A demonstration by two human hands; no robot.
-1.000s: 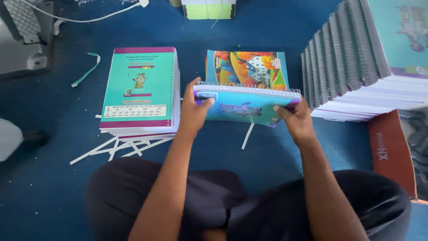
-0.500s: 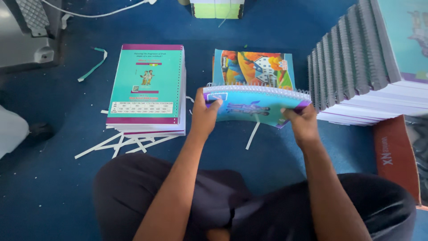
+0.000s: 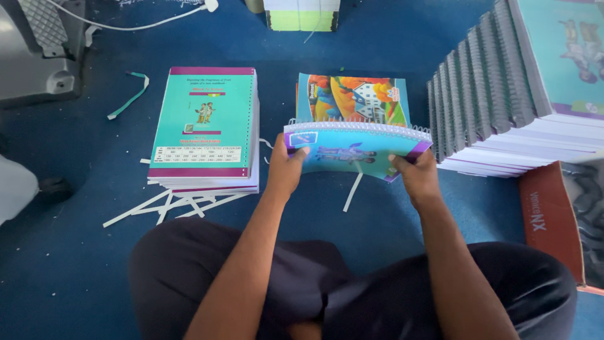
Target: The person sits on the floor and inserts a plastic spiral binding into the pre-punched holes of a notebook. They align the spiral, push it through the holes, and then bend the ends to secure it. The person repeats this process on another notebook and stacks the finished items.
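A spiral-bound notebook is held above the floor at the centre, the left hand at its 9 o'clock edge and the right hand at its 3 o'clock edge. Directly behind it, at 12 o'clock, a picture-cover book lies flat on the floor. At 9 o'clock stands a stack of covers, with paper strips scattered at the stack's 6 o'clock foot. At 3 o'clock a fanned pile of spiral notebooks rests on the floor, a cardboard box at its 6 o'clock. A machine sits at 10 o'clock, a small block of sheets at 12 o'clock
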